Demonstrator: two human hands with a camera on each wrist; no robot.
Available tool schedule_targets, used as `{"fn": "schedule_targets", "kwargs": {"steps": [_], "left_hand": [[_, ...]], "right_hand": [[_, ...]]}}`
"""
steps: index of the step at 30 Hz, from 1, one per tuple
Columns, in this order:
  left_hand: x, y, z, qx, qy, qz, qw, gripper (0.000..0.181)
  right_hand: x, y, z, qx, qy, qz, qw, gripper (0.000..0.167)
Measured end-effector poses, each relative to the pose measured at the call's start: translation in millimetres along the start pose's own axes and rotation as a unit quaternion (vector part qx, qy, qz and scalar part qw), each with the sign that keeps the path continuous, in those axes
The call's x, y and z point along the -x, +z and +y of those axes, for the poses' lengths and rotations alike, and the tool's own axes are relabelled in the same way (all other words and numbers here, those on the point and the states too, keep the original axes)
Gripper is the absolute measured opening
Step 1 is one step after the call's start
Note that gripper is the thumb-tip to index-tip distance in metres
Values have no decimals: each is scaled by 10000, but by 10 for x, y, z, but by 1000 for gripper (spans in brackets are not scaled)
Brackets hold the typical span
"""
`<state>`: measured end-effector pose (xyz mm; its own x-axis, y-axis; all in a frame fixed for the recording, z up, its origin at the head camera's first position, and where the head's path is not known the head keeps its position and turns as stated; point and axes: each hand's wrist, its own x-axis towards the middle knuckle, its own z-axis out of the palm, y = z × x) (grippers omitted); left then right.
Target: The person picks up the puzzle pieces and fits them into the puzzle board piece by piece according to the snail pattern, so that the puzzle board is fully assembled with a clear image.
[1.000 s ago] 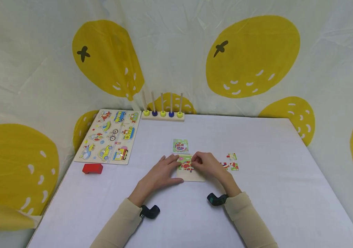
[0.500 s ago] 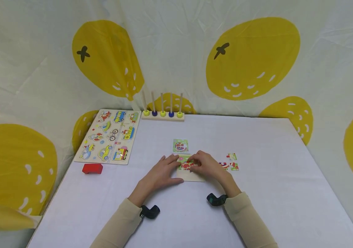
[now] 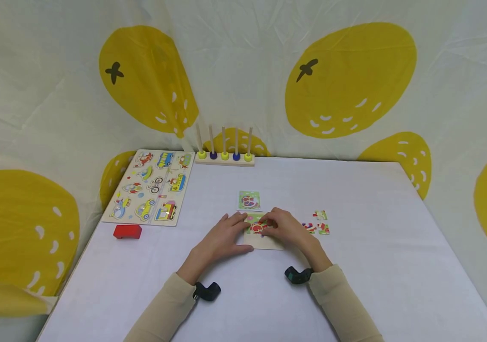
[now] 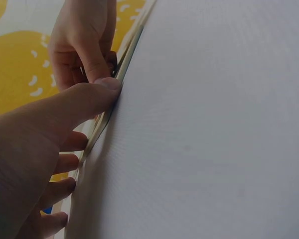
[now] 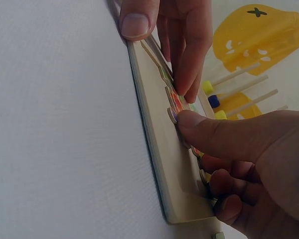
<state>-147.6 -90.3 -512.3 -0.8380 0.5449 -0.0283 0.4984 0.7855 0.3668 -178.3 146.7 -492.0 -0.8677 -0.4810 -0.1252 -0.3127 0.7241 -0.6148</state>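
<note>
Puzzle tray (image 3: 263, 243) is placed near the middle of the table (image 3: 397, 266), its far part covered by laid pieces (image 3: 256, 228) and its near strip bare. At the table's far left the vehicle board (image 3: 146, 184) is laid flat, with the peg rack (image 3: 230, 162) stood just beside its far corner. Compared with a second ago, the right hand (image 3: 288, 228) is shifted slightly leftward over the laid pieces, while the left hand (image 3: 224, 237) is kept in place; from this, a piece seems to be being settled rather than fetched. The tray is touched by the left hand, whose fingers are spread apart, with the thumb rested on the near edge. The right fingers are curled on the laid pieces, the thumb set against their ragged near edge; which one is pinched, and how firmly, cannot be told. Just beyond the tray the card (image 3: 249, 201) is placed, and just beside the vehicle board's near edge, the red block (image 3: 127, 232). Three loose pieces (image 3: 320, 215) are seen to the right of the right hand, so the puzzle is judged unfinished.
</note>
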Motion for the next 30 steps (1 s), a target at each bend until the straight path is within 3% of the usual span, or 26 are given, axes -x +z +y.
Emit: {"fn": "schedule_targets", "kwargs": {"steps": [9, 19, 30], "left_hand": [[9, 8, 13, -51, 100, 79, 9999, 72], [3, 52, 71, -499, 509, 48, 9974, 64], [7, 50, 126, -902, 495, -26, 9947, 58]], "right_hand": [[6, -4, -5, -48, -43, 70, 10000, 26], [0, -3, 7, 20, -137, 128, 9998, 26], [8, 7, 23, -79, -127, 140, 9998, 26]]}}
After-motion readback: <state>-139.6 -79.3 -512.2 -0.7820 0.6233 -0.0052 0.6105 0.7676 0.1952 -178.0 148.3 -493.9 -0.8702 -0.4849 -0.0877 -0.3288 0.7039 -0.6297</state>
